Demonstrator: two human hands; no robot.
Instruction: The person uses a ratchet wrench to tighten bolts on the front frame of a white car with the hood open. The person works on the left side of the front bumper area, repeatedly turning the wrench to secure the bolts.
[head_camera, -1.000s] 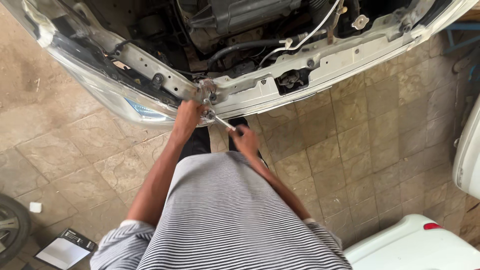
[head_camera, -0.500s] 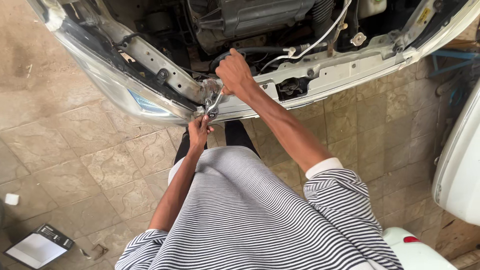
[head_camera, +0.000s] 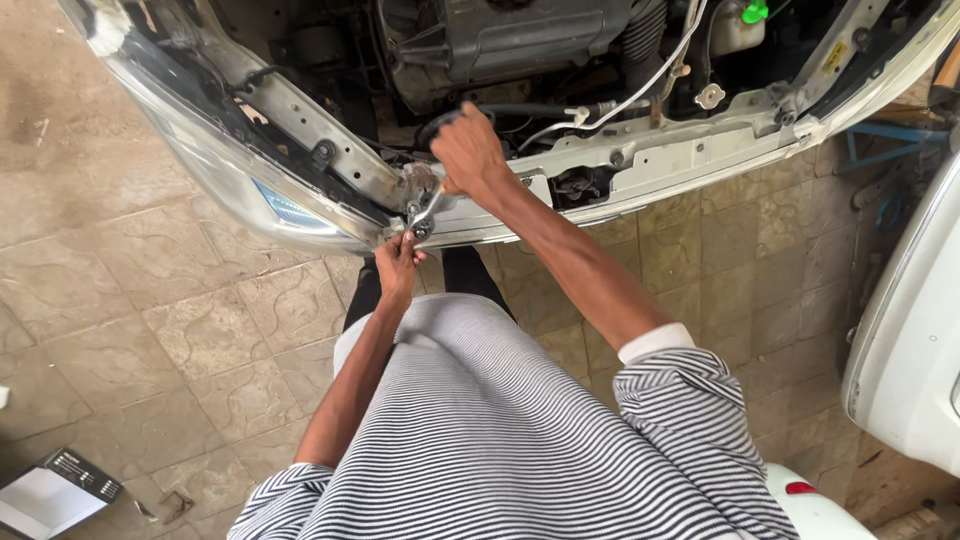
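Right hand (head_camera: 468, 150) closed around the wrench (head_camera: 424, 212) handle at the car front (head_camera: 640, 165); left hand (head_camera: 397, 262) pinches its head. Likely stiff, heavy steel; best held by the handle.

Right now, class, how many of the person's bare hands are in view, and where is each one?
2. The left hand grips the lower end of the metal wrench at the car's front frame; the right hand holds its upper end, just above.
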